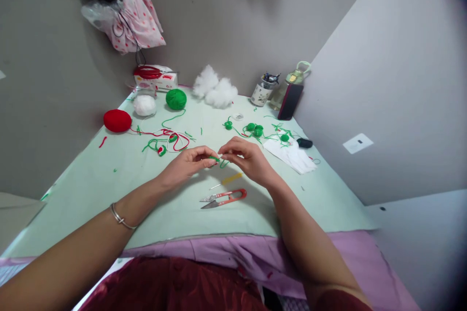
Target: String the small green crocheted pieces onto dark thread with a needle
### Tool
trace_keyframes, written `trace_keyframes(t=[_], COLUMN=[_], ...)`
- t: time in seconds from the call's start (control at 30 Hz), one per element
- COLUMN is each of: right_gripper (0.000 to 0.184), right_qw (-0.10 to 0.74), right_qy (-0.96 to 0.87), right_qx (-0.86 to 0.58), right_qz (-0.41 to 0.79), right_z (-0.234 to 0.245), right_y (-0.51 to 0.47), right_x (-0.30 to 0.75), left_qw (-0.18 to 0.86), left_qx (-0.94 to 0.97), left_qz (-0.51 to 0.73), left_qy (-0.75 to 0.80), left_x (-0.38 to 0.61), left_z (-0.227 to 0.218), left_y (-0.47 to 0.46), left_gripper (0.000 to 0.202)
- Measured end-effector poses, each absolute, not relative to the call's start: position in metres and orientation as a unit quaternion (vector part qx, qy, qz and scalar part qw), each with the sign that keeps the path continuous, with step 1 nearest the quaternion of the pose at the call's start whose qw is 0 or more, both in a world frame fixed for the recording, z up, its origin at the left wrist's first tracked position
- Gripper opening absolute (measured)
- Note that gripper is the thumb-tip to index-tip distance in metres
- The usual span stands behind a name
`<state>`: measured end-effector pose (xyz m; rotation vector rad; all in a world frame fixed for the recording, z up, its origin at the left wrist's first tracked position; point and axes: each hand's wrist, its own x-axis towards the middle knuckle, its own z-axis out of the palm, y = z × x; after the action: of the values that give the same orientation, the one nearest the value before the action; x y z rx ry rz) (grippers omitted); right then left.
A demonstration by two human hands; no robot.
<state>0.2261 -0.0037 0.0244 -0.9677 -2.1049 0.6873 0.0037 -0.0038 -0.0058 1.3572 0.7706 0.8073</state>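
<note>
My left hand (193, 161) pinches a small green yarn piece (214, 159) between thumb and fingers. Close beside it, my right hand (246, 158) has thumb and forefinger pressed together at the edge of that piece. Whatever is in this pinch is too small to make out; a pale thin tip shows there. A loop of green yarn (224, 164) hangs between the hands. Below them on the table lie a crochet hook with a yellow handle (232, 179) and orange-handled thread snips (228, 198), blades pointing left.
Red (117, 121), white (145, 105) and green yarn balls (176, 99) stand at the back left, near white stuffing (215, 88). Small green balls (254, 129) and white tissue (290, 154) lie right. A pen cup (261, 94), bottle (282, 92) and phone (291, 102) stand behind.
</note>
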Motion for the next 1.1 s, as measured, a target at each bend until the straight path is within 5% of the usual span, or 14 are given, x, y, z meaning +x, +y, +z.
trace_keyframes(t=[0.5, 0.6, 0.83, 1.1], right_gripper=[0.028, 0.024, 0.025, 0.025], right_qw=[0.329, 0.387, 0.448, 0.501], right_qy=[-0.871, -0.848, -0.634, -0.572], right_qx=[-0.360, -0.360, -0.388, -0.339], right_qz=[-0.057, 0.031, 0.497, 0.553], right_z=[0.014, 0.017, 0.026, 0.044], right_y=[-0.024, -0.030, -0.019, -0.017], right_x=[0.200, 0.193, 0.194, 0.219], left_qw=[0.621, 0.612, 0.586, 0.553], left_qx=[0.557, 0.563, 0.583, 0.567], left_qz=[0.408, 0.409, 0.414, 0.454], left_qy=[0.372, 0.377, 0.382, 0.409], left_x=[0.011, 0.008, 0.010, 0.007], left_z=[-0.007, -0.008, -0.004, -0.001], left_y=[-0.002, 0.000, -0.004, -0.002], left_gripper=[0.028, 0.026, 0.027, 0.027])
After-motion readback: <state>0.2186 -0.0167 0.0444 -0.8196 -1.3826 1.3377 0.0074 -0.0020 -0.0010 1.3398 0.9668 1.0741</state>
